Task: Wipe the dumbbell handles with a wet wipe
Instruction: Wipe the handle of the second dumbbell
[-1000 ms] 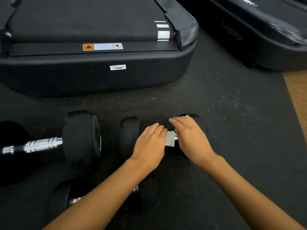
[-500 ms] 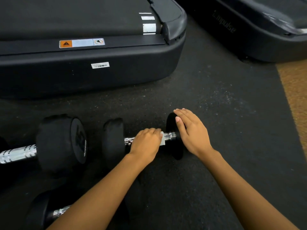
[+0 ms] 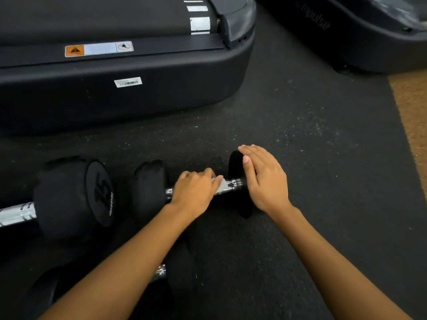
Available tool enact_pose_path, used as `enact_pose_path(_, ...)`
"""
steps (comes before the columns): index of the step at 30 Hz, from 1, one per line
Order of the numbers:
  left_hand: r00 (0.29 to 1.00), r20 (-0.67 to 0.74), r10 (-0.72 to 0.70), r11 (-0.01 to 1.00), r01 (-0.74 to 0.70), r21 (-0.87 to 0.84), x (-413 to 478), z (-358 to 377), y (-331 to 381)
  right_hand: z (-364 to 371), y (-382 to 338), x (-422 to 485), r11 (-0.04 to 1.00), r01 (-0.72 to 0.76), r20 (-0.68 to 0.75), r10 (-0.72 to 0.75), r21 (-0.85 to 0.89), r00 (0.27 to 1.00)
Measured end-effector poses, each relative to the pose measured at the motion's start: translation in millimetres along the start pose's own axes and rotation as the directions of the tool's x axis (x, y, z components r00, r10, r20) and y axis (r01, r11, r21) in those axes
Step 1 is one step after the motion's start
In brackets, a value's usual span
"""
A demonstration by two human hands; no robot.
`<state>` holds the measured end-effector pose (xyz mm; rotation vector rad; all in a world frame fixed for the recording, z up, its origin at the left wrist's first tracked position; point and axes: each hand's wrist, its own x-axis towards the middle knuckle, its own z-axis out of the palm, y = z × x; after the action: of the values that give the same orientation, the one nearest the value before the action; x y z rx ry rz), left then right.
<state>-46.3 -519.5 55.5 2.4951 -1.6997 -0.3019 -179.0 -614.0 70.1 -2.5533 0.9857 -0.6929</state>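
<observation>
A small black dumbbell [image 3: 150, 188] lies on the dark rubber floor with its chrome handle [image 3: 233, 184] running left to right. My left hand [image 3: 193, 191] grips the handle with a white wet wipe [image 3: 221, 186] wrapped under the fingers; only the wipe's right edge shows. My right hand [image 3: 263, 179] rests with straight fingers on the dumbbell's right head [image 3: 235, 162]. A larger dumbbell marked 15 [image 3: 76, 195] lies to the left, chrome handle [image 3: 16, 214] partly cut off by the frame. A third dumbbell [image 3: 180, 273] lies nearer me, mostly hidden under my left forearm.
The black rear end of a treadmill [image 3: 129, 98] stands just beyond the dumbbells. A second treadmill [image 3: 360, 38] sits at the top right. A tan floor strip [image 3: 413, 125] runs along the right edge. Bare rubber floor lies between the treadmills and to the right of my hands.
My left hand has slid left along the handle with the wipe, uncovering chrome by the right head. My right hand left the wipe and now rests on the right head.
</observation>
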Motion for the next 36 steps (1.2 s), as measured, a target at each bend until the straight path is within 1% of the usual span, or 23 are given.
enact_pose_path(3, 0.994, 0.089, -0.056, 0.998, 0.053, 0.043, 6.1, -2.1, 7.2, 0.0, -0.6, 2.3, 1.000, -0.001, -0.002, 0.001, -0.010, 1.000)
enact_pose_path(5, 0.995, 0.093, -0.031, 0.997, 0.025, 0.071, 8.8, -2.8, 19.9, 0.1, 0.3, 3.1, 1.000, -0.001, -0.002, 0.001, -0.014, 1.000)
enact_pose_path(6, 0.996, 0.086, -0.009, 0.998, 0.004, 0.057, 10.2, -2.5, 23.8, -0.1, 0.7, 3.2, 1.000, -0.001, -0.003, 0.001, -0.014, 1.000)
enact_pose_path(8, 0.996, 0.092, 0.009, 0.998, -0.003, -0.063, 8.8, -3.6, 22.7, -0.9, 1.1, 2.1, 1.000, 0.002, -0.008, -0.002, -0.012, 1.000)
enact_pose_path(10, 0.988, 0.154, 0.032, 0.983, -0.003, -0.185, 5.4, -5.8, 13.1, -1.4, 1.2, -0.3, 1.000, 0.006, -0.012, -0.006, -0.016, 1.000)
enact_pose_path(11, 0.981, 0.189, 0.046, 0.979, -0.006, -0.205, 4.6, -6.5, 7.6, -1.7, 1.3, -1.4, 1.000, 0.006, -0.014, -0.006, -0.018, 1.000)
enact_pose_path(12, 0.974, 0.222, 0.049, 0.983, -0.007, -0.186, 4.7, -8.0, 2.6, -1.7, 1.3, -2.0, 1.000, 0.005, -0.017, -0.005, -0.019, 1.000)
enact_pose_path(14, 0.958, 0.286, 0.011, 0.989, 0.032, -0.146, 8.9, -13.1, 0.4, -1.7, 1.1, -1.4, 1.000, -0.001, -0.018, 0.001, -0.018, 1.000)
enact_pose_path(17, 0.939, 0.342, -0.024, 0.995, 0.055, -0.082, 17.9, -20.8, 15.9, -0.8, 1.3, 1.2, 1.000, 0.000, -0.011, 0.000, -0.018, 1.000)
enact_pose_path(19, 0.938, 0.346, -0.003, 0.994, 0.041, -0.101, 19.5, -22.1, 24.4, 0.3, 1.8, 1.7, 1.000, 0.001, -0.011, -0.001, -0.013, 1.000)
enact_pose_path(22, 0.946, 0.315, 0.075, 0.973, 0.000, -0.232, 13.7, -18.8, 21.7, 0.4, 2.3, -0.8, 1.000, 0.005, -0.020, -0.005, -0.002, 1.000)
enact_pose_path(23, 0.949, 0.300, 0.095, 0.968, -0.018, -0.250, 11.3, -17.9, 18.3, 0.2, 2.4, -1.7, 1.000, 0.007, -0.023, -0.007, -0.001, 1.000)
enact_pose_path(25, 0.952, 0.296, 0.079, 0.976, -0.014, -0.216, 9.1, -18.9, 11.0, -0.6, 2.6, -2.4, 1.000, 0.005, -0.028, -0.005, 0.001, 1.000)
enact_pose_path(28, 0.931, 0.363, -0.027, 0.986, 0.084, -0.143, 14.5, -23.4, 8.6, -0.3, 1.6, -1.2, 1.000, 0.000, -0.034, 0.000, 0.007, 0.999)
enact_pose_path(29, 0.929, 0.369, -0.034, 0.991, 0.078, -0.105, 16.9, -24.3, 13.1, -0.1, 1.2, -0.4, 1.000, 0.000, -0.036, 0.001, 0.008, 0.999)
enact_pose_path(31, 0.940, 0.340, 0.020, 0.998, 0.001, -0.064, 17.6, -25.2, 28.3, 0.2, 1.5, 0.3, 1.000, -0.001, -0.038, 0.001, 0.010, 0.999)
enact_pose_path(33, 0.946, 0.309, 0.103, 0.990, -0.068, -0.123, 14.5, -24.5, 36.7, 0.2, 2.5, -0.7, 1.000, 0.003, -0.042, -0.003, 0.011, 0.999)
enact_pose_path(35, 0.946, 0.292, 0.137, 0.983, -0.094, -0.157, 14.2, -21.9, 30.4, 0.3, 3.6, -2.1, 1.000, 0.004, -0.039, -0.004, 0.007, 0.999)
enact_pose_path(36, 0.948, 0.289, 0.130, 0.985, -0.091, -0.146, 14.9, -20.6, 24.6, 0.3, 3.9, -2.3, 1.000, 0.002, -0.037, -0.001, 0.007, 0.999)
